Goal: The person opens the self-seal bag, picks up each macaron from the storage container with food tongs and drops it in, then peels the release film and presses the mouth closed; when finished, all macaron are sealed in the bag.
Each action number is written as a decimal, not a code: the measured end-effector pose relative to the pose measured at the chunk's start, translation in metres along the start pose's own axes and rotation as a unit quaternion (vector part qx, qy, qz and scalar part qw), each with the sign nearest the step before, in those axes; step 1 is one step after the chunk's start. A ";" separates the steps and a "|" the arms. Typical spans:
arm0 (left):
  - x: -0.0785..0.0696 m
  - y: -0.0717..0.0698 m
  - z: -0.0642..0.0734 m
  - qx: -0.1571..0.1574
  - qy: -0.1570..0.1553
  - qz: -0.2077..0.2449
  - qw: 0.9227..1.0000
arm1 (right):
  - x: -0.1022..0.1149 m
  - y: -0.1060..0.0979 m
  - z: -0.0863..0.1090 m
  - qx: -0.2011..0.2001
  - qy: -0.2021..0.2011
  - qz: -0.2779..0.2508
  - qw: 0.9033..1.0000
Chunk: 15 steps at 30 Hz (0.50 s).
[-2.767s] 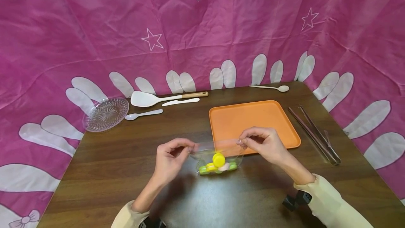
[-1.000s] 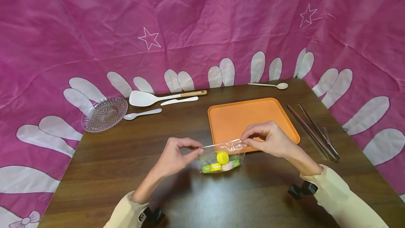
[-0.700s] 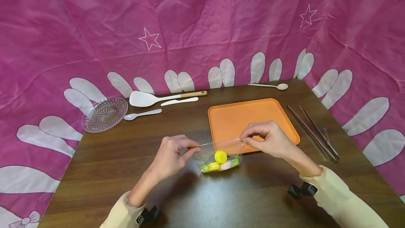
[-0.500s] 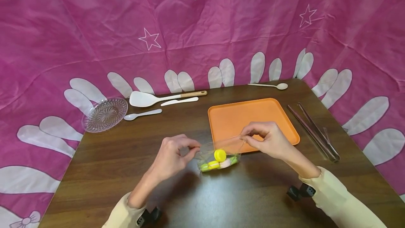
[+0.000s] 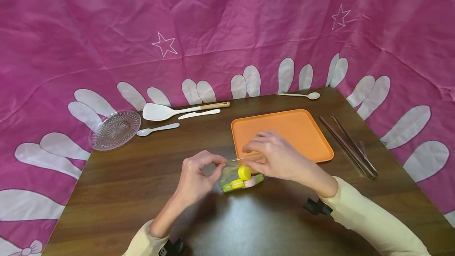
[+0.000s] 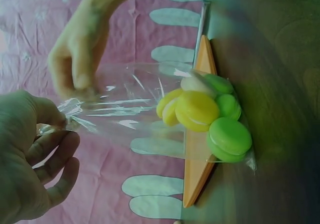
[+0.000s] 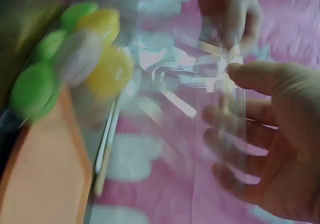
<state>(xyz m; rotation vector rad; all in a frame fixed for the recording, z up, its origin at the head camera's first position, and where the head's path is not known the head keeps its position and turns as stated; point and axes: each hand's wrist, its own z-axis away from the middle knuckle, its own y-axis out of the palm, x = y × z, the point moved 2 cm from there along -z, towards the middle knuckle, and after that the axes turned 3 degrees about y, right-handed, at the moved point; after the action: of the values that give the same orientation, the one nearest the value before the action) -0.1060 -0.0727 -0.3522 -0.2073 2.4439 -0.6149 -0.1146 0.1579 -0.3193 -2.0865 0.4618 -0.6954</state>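
Note:
A clear plastic bag (image 5: 231, 171) holds several macarons (image 6: 197, 111), green, yellow and pale pink. It is in front of me, its bottom close to the table; whether it touches I cannot tell. My left hand (image 5: 197, 175) pinches the gathered top of the bag between thumb and index finger, the other fingers loosely bent in the left wrist view. My right hand (image 5: 277, 157) is at the bag's right side. In the right wrist view its thumb is near the plastic edge, and its spread fingers show behind the film, apart from the thumb.
An orange tray (image 5: 313, 147) lies just beyond the right hand, with metal tongs (image 5: 350, 147) to its right. A white spatula (image 5: 158, 112), a white knife (image 5: 199, 114), a spoon (image 5: 156, 129) and a clear plate (image 5: 115, 129) are far left. Another spoon (image 5: 313, 95) lies at the back.
My right hand has left the bag's top right corner, moving left and spreading its fingers. The left hand keeps its pinch, and the bag's top is now bunched.

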 end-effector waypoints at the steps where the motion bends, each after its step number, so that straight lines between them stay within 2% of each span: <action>1: 0.000 0.000 0.000 -0.001 0.000 0.002 1.000 | 0.005 0.003 -0.007 0.022 -0.005 0.009 1.000; 4: 0.000 0.002 0.002 -0.003 -0.005 0.015 1.000 | 0.016 0.011 -0.022 0.075 -0.006 0.007 0.997; 6: 0.001 0.003 0.004 -0.003 -0.009 0.019 1.000 | 0.018 0.014 -0.027 0.092 0.001 -0.006 0.996; 9: 0.001 0.003 0.006 -0.003 -0.015 0.013 1.000 | 0.017 0.015 -0.029 0.100 0.013 -0.022 0.995; 15: 0.002 -0.003 0.006 -0.007 -0.033 -0.012 0.999 | 0.003 0.004 -0.013 0.093 0.064 -0.055 0.992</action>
<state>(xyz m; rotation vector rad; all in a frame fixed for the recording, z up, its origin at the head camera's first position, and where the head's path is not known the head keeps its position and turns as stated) -0.1044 -0.0786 -0.3560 -0.2595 2.3863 -0.5928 -0.1204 0.1462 -0.3154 -1.9089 0.3399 -0.9076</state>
